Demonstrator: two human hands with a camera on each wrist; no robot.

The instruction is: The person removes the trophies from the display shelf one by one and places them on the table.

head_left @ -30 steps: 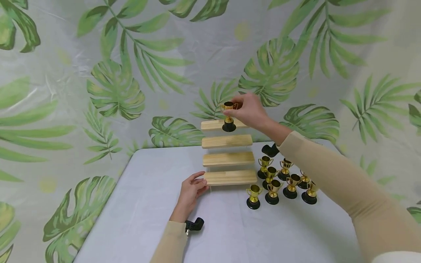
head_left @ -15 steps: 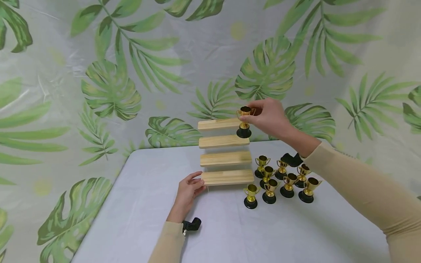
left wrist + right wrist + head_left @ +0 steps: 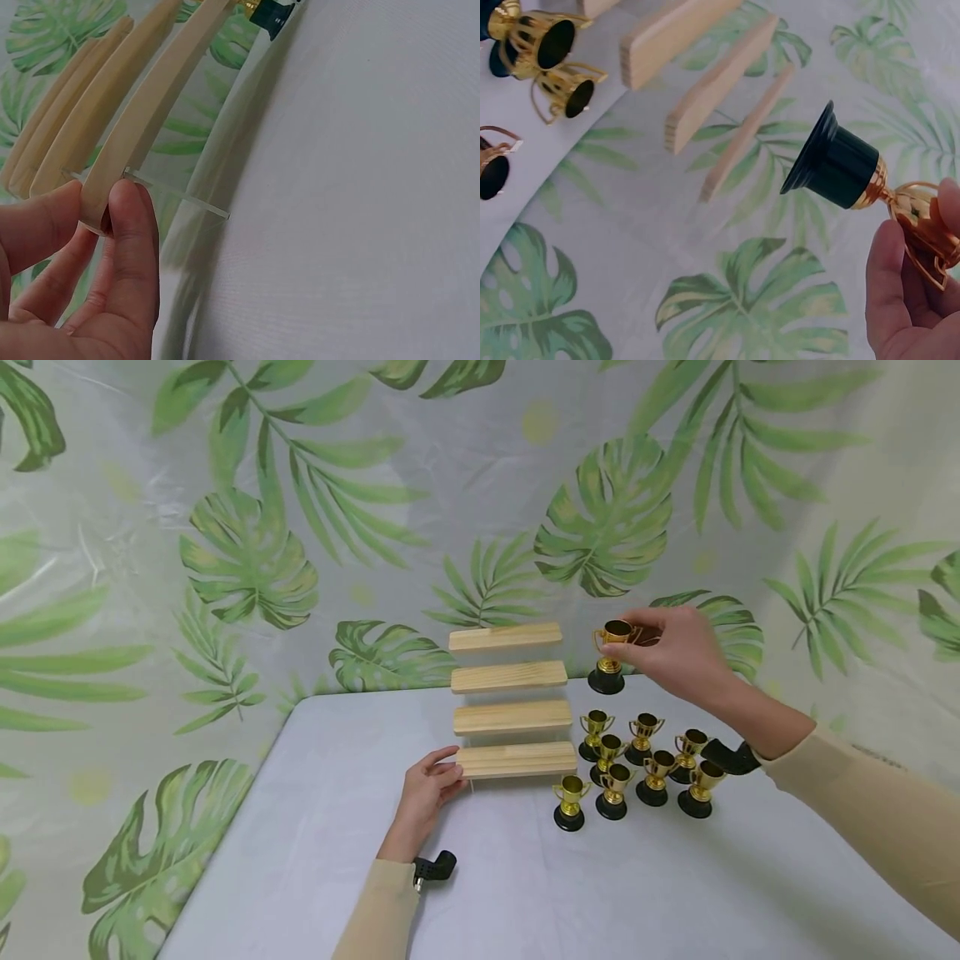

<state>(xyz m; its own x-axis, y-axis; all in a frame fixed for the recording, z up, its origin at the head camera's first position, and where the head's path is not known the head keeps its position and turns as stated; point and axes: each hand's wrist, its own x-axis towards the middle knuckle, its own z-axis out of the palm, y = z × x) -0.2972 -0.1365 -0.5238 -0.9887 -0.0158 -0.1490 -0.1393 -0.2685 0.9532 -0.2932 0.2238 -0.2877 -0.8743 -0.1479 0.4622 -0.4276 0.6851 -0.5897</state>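
Note:
Between thumb and fingers my right hand (image 3: 678, 652) holds a small gold trophy cup (image 3: 609, 662) with a black base, raised above the table to the right of a tiered wooden shelf (image 3: 512, 717). The cup's black base (image 3: 832, 161) points away from the hand in the right wrist view. At the lowest tier's left end, my left hand (image 3: 426, 789) pinches the board; in the left wrist view the thumb and fingers grip the end of that plank (image 3: 142, 112). A clear support (image 3: 180, 193) runs from the plank to the tabletop.
Several more gold trophy cups (image 3: 614, 792) stand upright right of the shelf, some close to its lowest board. All of this is on a white-covered table (image 3: 360, 752), with a leaf-patterned sheet (image 3: 420, 485) hanging behind.
My right hand has carried the held trophy cup from in front of the top board to the right, and slightly lower. My left hand keeps its grip on the shelf.

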